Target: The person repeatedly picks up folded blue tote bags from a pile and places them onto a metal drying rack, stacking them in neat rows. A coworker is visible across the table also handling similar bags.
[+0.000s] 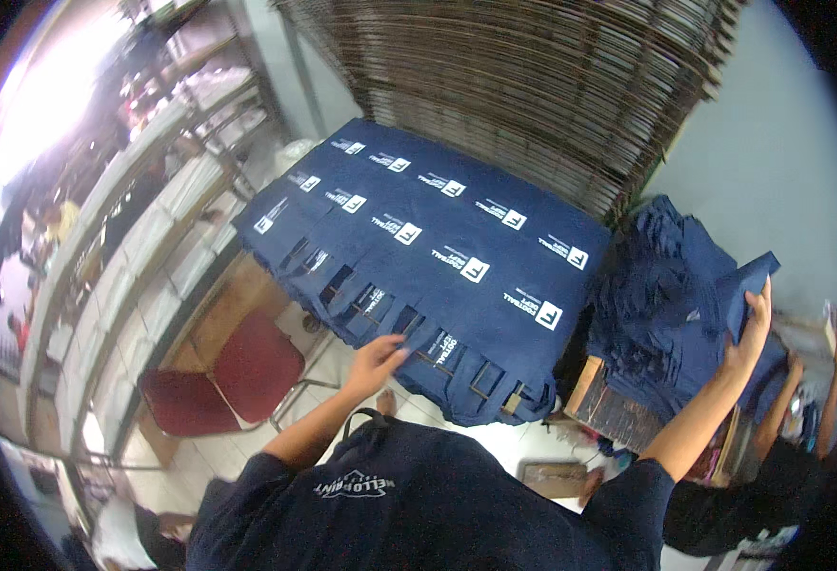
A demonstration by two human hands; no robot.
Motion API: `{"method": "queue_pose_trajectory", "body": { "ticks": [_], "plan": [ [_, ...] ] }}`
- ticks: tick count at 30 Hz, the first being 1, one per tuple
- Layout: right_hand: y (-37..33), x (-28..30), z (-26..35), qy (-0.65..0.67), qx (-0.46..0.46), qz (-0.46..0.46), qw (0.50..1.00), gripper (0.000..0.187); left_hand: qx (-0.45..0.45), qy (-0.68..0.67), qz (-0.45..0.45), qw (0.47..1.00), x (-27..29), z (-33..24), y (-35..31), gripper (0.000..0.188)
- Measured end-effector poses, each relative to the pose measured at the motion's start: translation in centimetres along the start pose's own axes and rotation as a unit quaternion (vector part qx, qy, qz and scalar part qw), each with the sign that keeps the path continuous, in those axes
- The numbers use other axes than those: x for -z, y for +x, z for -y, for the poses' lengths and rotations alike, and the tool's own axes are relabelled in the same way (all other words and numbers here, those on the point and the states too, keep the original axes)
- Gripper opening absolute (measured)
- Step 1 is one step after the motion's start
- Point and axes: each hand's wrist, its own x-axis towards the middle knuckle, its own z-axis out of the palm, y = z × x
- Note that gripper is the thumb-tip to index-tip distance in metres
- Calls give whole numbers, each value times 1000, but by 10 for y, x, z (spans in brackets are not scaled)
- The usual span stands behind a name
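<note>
Navy cloth bags with white prints lie in overlapping rows over the table before me. Their strap handles hang at the near edge. My left hand is just off that edge, close to the straps, with its fingers loosely stretched and nothing visible in them. To the right, a tall heap of navy bags rests on a dark wooden stand. My right hand is closed on a navy cloth bag at the heap's right side, its corner raised above my fingers.
A red-seated chair stands left of the table, near long slanted racks. Slatted bamboo racking rises behind the table. The wooden stand is close on my right. Beyond it a co-worker in a dark shirt has both arms raised.
</note>
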Motion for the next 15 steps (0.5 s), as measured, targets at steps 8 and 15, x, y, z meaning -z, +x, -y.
{"method": "queue_pose_trajectory", "body": {
  "ticks": [8, 15],
  "plan": [
    [-55, -156, 8, -38, -101, 437, 893, 88, 88, -301, 235, 920, -117, -51, 98, 65],
    [-119, -234, 38, -53, -73, 525, 847, 92, 130, -550, 256, 785, -53, -87, 149, 103]
  ]
}}
